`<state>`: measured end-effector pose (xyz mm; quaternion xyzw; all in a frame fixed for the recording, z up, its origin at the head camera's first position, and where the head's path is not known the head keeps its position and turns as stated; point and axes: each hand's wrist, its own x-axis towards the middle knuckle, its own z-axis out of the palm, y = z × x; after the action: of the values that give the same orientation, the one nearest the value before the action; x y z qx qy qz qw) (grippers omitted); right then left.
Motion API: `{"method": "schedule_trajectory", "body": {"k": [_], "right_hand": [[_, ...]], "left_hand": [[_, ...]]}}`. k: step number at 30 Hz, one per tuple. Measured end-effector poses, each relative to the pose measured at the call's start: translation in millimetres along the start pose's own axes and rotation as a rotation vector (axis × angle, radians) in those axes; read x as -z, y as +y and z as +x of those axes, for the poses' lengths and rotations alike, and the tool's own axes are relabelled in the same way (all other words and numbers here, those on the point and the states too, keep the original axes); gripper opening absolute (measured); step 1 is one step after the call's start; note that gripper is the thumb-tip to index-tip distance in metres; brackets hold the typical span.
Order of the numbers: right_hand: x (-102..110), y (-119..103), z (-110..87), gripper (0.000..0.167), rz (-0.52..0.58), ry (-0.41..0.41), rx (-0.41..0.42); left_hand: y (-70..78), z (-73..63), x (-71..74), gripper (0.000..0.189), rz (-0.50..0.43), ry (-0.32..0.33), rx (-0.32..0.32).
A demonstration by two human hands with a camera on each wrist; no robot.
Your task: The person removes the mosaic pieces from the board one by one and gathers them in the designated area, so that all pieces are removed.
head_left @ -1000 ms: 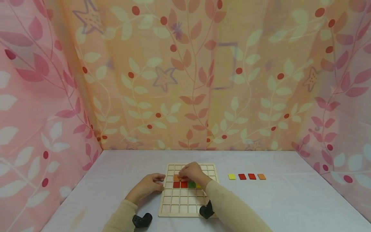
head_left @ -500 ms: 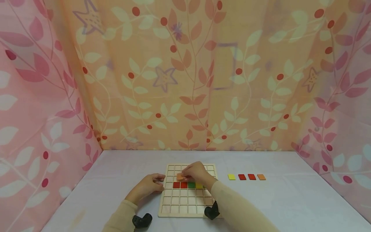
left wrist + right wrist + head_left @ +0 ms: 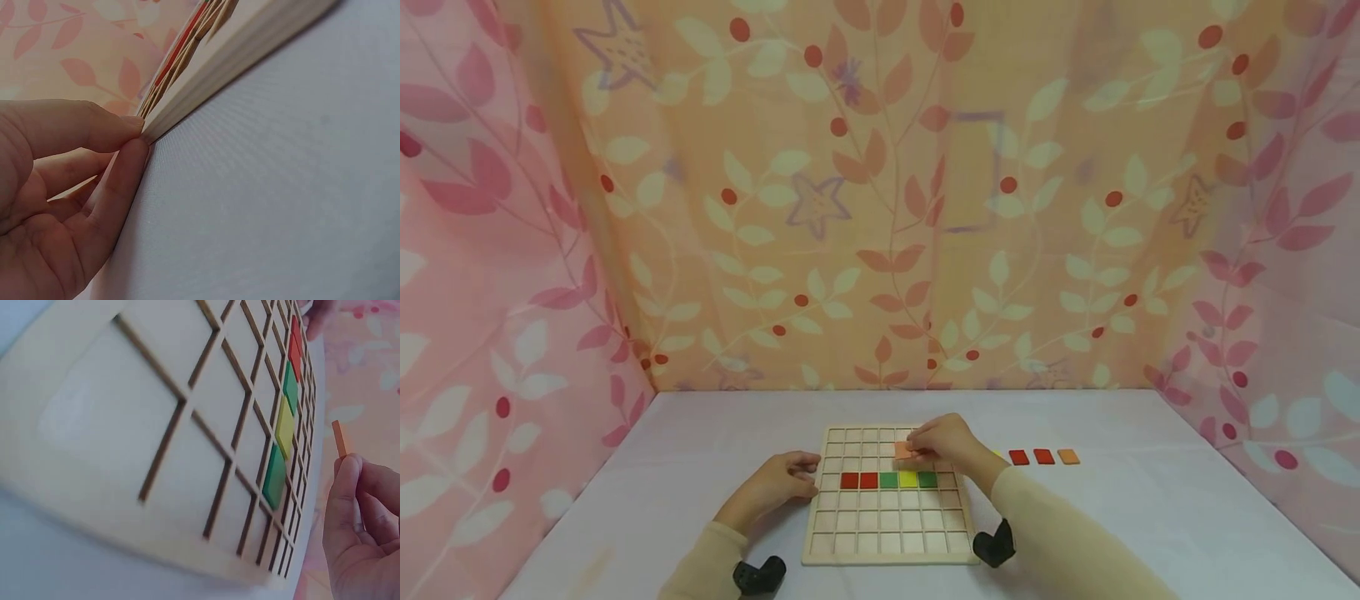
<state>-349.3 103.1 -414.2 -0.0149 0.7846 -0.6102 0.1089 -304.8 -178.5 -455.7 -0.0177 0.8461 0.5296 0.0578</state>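
My right hand (image 3: 946, 442) pinches an orange square tile (image 3: 903, 451) between thumb and fingers. It holds the tile tilted up over the wooden grid board (image 3: 857, 543); the right wrist view shows the tile (image 3: 339, 438) edge-on, apart from the board. At the board's left edge my left hand (image 3: 772, 485) rests its thumb and fingertips against the rim (image 3: 206, 78). One row of the grid holds two red tiles (image 3: 850, 481), then a green tile (image 3: 889, 481), a yellow tile (image 3: 907, 479) and another green tile (image 3: 927, 480). My right hand hides a few upper cells.
Right of the board, on the white tabletop (image 3: 1112, 517), lie a mostly hidden yellow tile (image 3: 997, 453), two red tiles (image 3: 1018, 457) and an orange tile (image 3: 1068, 457) in a line. Patterned cloth (image 3: 880, 208) closes off the back and both sides.
From above the left red tile, my right hand has lifted the orange tile and carried it rightward. The left hand stays at the board's edge. The head view has shifted slightly.
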Motion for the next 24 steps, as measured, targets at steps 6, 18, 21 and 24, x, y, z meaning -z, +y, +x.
{"method": "schedule_trajectory", "body": {"k": [6,18,21,24], "right_hand": [[25.6,0.4,-5.4,0.021,-0.024,0.032,-0.015],[65.5,5.1,-16.0,0.026,-0.071,0.083,-0.080],[76.7,7.4,-18.1,0.027,-0.063,0.087,-0.087],[88.7,10.1,-19.4,0.030,-0.048,0.081,-0.084]], "left_hand": [[0.0,-1.4,-0.9,0.053,-0.025,0.010,0.005],[-0.2,-1.6,-1.0,0.054,-0.031,-0.005,0.008],[-0.5,-1.0,-0.7,0.055,-0.029,-0.012,-0.002],[0.0,-1.1,-0.4,0.055,-0.029,-0.010,-0.004]]}}
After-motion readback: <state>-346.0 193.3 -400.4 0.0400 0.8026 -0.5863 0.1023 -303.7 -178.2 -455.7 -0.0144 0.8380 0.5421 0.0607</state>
